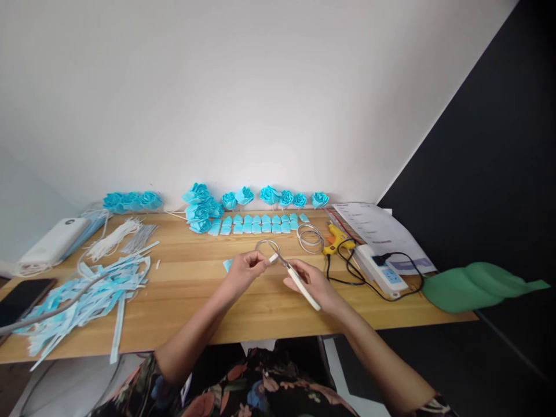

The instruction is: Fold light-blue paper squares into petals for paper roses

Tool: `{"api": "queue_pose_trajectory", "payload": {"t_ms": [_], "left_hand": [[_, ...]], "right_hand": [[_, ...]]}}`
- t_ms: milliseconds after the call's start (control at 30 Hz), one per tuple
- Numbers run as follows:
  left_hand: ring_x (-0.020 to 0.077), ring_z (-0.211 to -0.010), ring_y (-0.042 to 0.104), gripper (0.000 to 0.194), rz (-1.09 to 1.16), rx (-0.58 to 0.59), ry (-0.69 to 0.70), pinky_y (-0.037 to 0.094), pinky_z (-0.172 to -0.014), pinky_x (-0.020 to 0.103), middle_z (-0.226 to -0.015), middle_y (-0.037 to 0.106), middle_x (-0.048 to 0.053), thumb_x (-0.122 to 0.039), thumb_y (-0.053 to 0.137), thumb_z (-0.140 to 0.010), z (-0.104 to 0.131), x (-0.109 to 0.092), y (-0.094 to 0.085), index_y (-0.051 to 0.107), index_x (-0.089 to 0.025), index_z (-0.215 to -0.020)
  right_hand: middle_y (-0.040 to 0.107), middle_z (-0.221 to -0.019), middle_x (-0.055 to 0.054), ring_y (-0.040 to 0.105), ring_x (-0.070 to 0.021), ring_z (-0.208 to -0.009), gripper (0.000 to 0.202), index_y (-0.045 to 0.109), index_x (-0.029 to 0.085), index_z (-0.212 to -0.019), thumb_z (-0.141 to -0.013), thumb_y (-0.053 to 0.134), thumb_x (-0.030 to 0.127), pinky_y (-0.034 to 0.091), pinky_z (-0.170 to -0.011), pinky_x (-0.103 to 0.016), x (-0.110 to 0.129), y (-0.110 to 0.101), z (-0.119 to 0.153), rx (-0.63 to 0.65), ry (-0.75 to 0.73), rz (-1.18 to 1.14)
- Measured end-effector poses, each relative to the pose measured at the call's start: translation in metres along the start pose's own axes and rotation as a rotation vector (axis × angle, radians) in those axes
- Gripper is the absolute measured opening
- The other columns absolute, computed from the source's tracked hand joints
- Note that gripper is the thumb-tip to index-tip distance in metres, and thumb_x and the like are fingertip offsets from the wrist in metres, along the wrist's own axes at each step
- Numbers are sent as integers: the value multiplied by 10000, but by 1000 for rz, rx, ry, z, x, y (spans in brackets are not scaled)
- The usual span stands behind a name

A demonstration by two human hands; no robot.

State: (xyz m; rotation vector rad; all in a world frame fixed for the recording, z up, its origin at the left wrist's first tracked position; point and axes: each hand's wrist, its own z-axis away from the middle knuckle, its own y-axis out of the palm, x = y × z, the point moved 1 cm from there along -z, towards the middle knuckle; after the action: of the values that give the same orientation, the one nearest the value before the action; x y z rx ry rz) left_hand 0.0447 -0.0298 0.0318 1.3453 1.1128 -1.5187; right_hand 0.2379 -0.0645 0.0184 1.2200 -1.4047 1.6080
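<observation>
Near the middle of the table, my left hand (248,269) pinches a small white piece (273,258) between thumb and fingertips. My right hand (313,284) is closed around white-handled scissors (303,288), whose metal blades point up and left at that piece. A thin metal ring (262,243) lies just beyond the fingertips. Beside my left hand, a small light-blue piece (227,264) is partly hidden. Rows of cut blue pieces (256,224) lie farther back, in front of several blue flowers (269,195) by the wall.
Blue and white strips (93,292) are heaped at the left, near a dark phone (24,298) and a white power bank (54,243). On the right are more metal rings (310,238), a yellow glue gun (337,238), a corded power strip (380,272) and a green object (473,286).
</observation>
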Motion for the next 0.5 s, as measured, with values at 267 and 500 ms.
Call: {"api": "queue_pose_trajectory", "payload": {"t_ms": [267,500], "left_hand": [[68,-508,323,262,-30,-52,16,235,-498,214,-547,431,-46,-394,611,-704,9,8,-16,569,-142,-646],[76,-529,370,292,3,-46,64,279,-520,214,-557,482,-30,-421,630,-708,10,8,-17,611,-137,-645]], "right_hand": [[668,-1055,-120,588,-275,-995,417,573,179,-1202,-787,581,217,419,-863,-364,-3,-20,-20,-60,-99,999],[699,-908,-29,631,-157,-762,257,637,238,-1077,-905,483,352,444,-686,-251,42,5,-24,-37,-238,593]]}}
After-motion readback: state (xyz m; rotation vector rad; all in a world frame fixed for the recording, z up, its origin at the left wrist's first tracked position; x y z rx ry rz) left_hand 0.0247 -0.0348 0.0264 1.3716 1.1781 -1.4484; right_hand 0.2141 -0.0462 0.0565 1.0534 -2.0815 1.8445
